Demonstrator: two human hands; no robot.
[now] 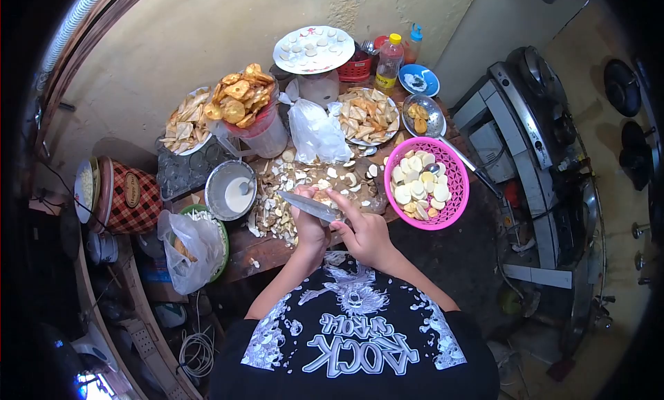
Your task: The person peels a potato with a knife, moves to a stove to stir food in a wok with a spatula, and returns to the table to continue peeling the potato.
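Note:
Both hands meet above the front of a wooden table (259, 255), over a heap of pale peelings and scraps (273, 206). A knife (309, 206) with a wide grey blade lies slanted across them, its tip toward the upper left. My left hand (310, 224) is closed under the blade, around something pale that is mostly hidden. My right hand (363, 230) is closed at the knife's lower right end, its index finger stretched along the top. To the right, a pink basket (460, 199) holds pale round slices (417, 188) and a spoon.
Left of the hands stands a pot (216, 192) with white batter. Behind are a plastic bag (315, 134), a plate of folded wrappers (370, 116), a container of fried slices (266, 137) and a bottle (389, 61). A skimmer (422, 116) lies behind the basket; a stove (515, 116) stands right.

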